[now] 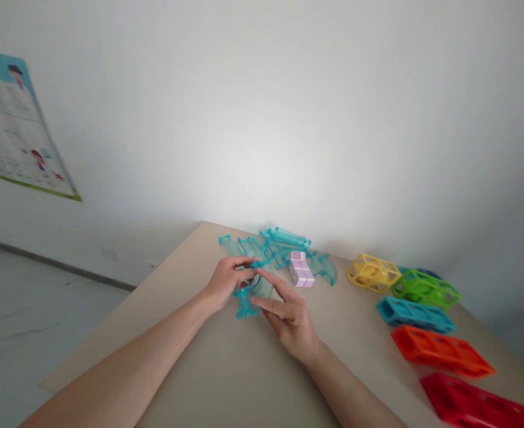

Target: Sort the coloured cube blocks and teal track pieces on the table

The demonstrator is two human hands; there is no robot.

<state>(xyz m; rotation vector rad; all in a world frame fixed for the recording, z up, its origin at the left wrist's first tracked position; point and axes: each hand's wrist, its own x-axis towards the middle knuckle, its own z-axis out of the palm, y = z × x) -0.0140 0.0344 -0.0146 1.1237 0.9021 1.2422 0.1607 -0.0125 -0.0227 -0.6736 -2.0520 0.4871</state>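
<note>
Head view: a pale beige table (pixel 226 374) set against a plain white wall (pixel 288 131); its far-left corner and left edge show.
Floor: pale, marble-like flooring (pixel 30 321) with faint veins, beyond the left edge of the table; a dark skirting strip (pixel 87 267) runs along the foot of the wall.
Poster: hung on the wall at left, a printed sheet (pixel 16 131) with a blue top band, a green lower border and small cartoon figures.
Writing: rows of small print on the poster, too blurred to read.
Teal piece: a see-through curved piece (pixel 245 303) between the two hands, over the table, nearer the left edge than the right side.
Left hand: the left hand (pixel 226 282) has its grip clamped on the teal piece, thumb and fingers at its upper end.
Right hand: the right hand (pixel 292 318) has spread fingertips against the same piece; cannot tell whether its grip is clamped.
Back edge: a heap of see-through teal parts (pixel 288 239) near the far-left corner, with a lilac block (pixel 301 270) just in front.
Right side: openwork blocks in yellow (pixel 374 273), green (pixel 424 290), blue (pixel 416 315), orange (pixel 442 352) and red (pixel 480 403), ranged from the back edge toward the near side.
</note>
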